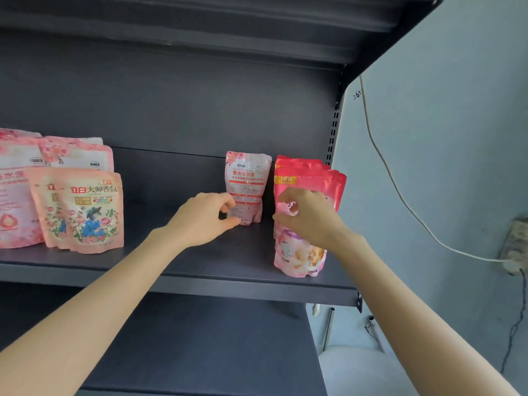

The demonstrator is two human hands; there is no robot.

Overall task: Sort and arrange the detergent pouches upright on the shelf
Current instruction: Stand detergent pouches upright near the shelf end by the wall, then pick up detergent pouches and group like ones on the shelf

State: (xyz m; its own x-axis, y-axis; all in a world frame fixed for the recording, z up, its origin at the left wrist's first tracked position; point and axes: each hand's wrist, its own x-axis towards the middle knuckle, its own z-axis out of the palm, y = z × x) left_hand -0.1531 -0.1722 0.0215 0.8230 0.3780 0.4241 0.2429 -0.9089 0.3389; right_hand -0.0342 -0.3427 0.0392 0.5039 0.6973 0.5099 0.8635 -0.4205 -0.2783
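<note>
On the grey shelf, a pale pink pouch stands upright toward the shelf's back, right of its middle. The left hand curls fingers and thumb round its lower left edge. A row of red pouches stands at the shelf's right end. The right hand pinches the front red pouch near its left edge. Flowered pouches stand at the shelf's left end.

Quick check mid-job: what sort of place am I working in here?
Likely a shop-style shelving bay in a back room or mock store. Dark metal shelf on a slotted upright, detergent pouches grouped by kind, and a bare wall with a loose cable running to a power strip.
</note>
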